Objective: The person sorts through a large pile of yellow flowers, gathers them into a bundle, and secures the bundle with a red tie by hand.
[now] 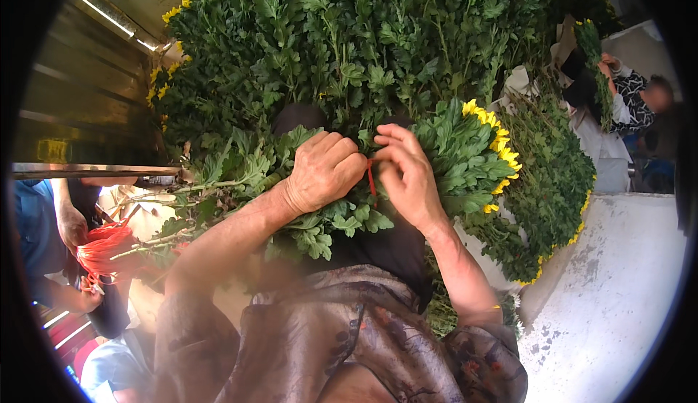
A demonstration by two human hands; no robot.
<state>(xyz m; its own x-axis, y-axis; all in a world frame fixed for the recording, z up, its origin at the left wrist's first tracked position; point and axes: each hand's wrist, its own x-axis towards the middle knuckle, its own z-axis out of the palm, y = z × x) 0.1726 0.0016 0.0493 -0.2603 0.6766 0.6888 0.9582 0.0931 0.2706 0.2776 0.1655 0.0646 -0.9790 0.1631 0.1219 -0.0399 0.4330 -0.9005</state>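
Note:
A bunch of yellow chrysanthemums lies across my lap, its flower heads [504, 152] to the right and its bare stems [158, 239] to the left. My left hand [327, 171] is curled in a fist over the middle of the bunch, at one end of a thin red string [372, 182]. Beside it, my right hand [406, 177] has its fingers bent and spread at the string. Whether those fingertips pinch the string is not plain. A short length of string hangs down between the two hands. The underside of the bunch is hidden.
A large heap of chrysanthemums [381, 38] rises in front of me. More bunches [545, 185] lie at the right, beside a pale wall [611, 272]. At far right a person [632, 98] holds a bunch. On the left, another person's hand [71, 226] is at red twine [106, 247], below a metal panel [92, 103].

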